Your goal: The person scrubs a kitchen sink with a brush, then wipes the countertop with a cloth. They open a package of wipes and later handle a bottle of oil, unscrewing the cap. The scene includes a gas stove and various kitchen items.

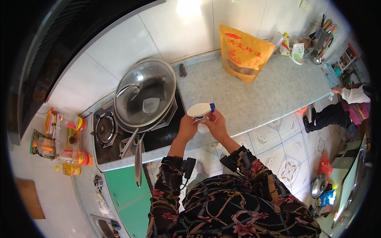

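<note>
A spray bottle with a white trigger head and a blue nozzle is held upright over the counter's front edge, near the stove. My left hand grips it from the left, just below the head. From the other side, my right hand has its fingers at the neck under the nozzle. Part of the white bottle body shows between my hands; the rest is hidden. Left of my hands, a wok with a glass lid sits on the gas stove. A spatula shows through the glass.
A standing orange food pouch bears writing on the grey countertop. Two metal handles jut past the stove's front edge. Bottles and packets line the left. Utensils stand far right, near another person at the counter's end.
</note>
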Action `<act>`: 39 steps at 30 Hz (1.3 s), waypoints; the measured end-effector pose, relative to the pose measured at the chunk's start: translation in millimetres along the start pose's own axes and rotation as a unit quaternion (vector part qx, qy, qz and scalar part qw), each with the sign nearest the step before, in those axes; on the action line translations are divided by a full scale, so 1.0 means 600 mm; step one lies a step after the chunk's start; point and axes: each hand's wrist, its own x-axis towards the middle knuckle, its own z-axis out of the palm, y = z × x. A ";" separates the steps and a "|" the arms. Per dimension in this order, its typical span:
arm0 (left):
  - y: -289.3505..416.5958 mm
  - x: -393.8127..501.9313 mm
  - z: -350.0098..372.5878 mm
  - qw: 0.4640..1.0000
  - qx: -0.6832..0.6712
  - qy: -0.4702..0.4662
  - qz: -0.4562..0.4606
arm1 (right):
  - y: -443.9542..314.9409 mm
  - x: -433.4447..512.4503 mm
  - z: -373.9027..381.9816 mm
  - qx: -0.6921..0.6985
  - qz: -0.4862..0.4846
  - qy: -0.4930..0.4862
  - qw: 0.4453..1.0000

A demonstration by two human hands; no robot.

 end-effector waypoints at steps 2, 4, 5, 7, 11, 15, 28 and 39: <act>0.003 0.002 0.001 1.000 -0.016 0.006 0.013 | 0.009 0.004 -0.004 0.043 0.048 -0.001 0.998; 0.005 0.003 0.002 0.999 0.045 0.001 0.005 | 0.017 0.012 -0.015 0.071 0.066 0.016 0.995; 0.006 0.003 0.001 0.998 0.060 0.004 0.004 | 0.020 0.014 -0.021 0.063 0.119 0.034 0.990; 0.010 0.001 0.004 0.998 0.059 0.011 -0.001 | 0.022 0.024 -0.033 0.068 0.090 0.048 0.992; 0.018 -0.004 0.006 0.998 0.052 0.036 0.007 | 0.023 0.008 -0.041 0.092 0.085 0.019 0.992; 0.026 -0.007 0.007 0.998 0.044 0.036 -0.007 | 0.030 -0.017 -0.026 -0.064 0.033 0.017 0.997; 0.022 -0.001 0.008 0.998 0.055 0.040 0.009 | 0.018 0.019 -0.061 0.084 0.130 0.050 0.987; 0.030 0.000 0.007 0.995 -0.014 0.036 0.096 | -0.031 0.009 -0.117 -0.015 0.044 0.033 0.998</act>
